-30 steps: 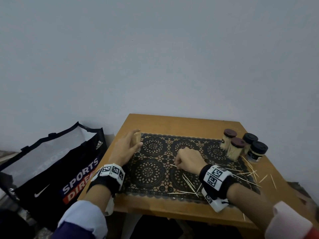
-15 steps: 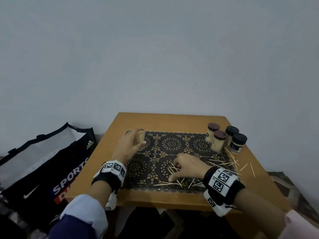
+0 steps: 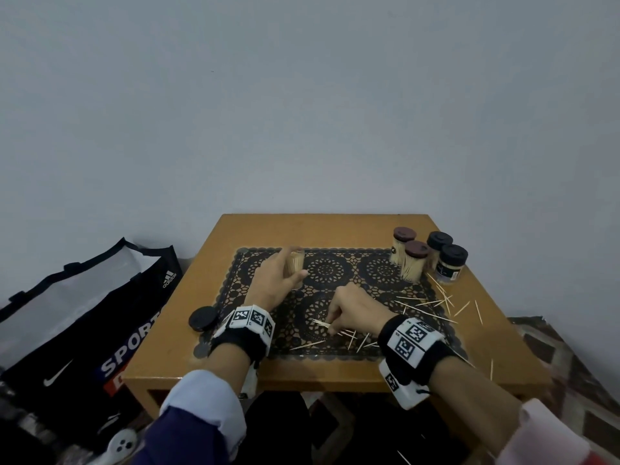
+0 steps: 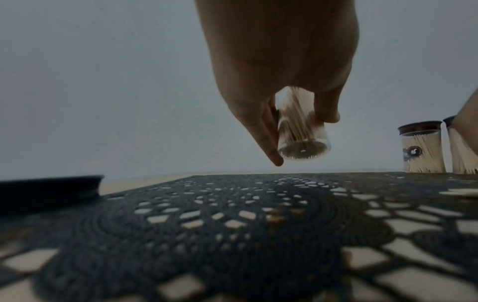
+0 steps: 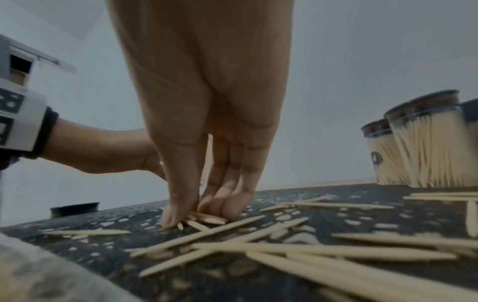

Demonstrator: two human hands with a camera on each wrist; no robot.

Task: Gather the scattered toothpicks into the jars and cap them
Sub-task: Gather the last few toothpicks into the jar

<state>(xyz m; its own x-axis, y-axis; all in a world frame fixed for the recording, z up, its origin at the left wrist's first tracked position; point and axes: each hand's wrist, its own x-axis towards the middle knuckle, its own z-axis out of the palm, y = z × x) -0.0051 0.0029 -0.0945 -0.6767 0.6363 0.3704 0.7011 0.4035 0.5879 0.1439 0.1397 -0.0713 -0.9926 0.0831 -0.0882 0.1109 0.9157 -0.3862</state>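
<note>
My left hand [image 3: 278, 280] grips an uncapped clear jar [image 3: 296, 265] packed with toothpicks and holds it above the black lace mat [image 3: 379, 273]; the left wrist view shows the jar [image 4: 301, 130] lifted off the mat. My right hand [image 3: 349, 310] is down on the mat, thumb and fingertips [image 5: 178, 216] pinching a small bunch of toothpicks [image 5: 204, 219]. Many loose toothpicks [image 3: 432, 302] lie on the mat and on the wood to the right. The jar's black cap [image 3: 202, 318] lies on the table near my left wrist.
Several capped jars full of toothpicks, two brown-lidded [image 3: 414, 261] and two black-lidded [image 3: 451, 263], stand at the small wooden table's [image 3: 322, 229] back right. A black sports bag [image 3: 77, 327] stands on the floor to the left. A wall rises right behind the table.
My right hand drew back toward the front edge and closed its fingertips on a bunch of toothpicks. The left hand kept holding the jar. The head view shifted, revealing the black cap.
</note>
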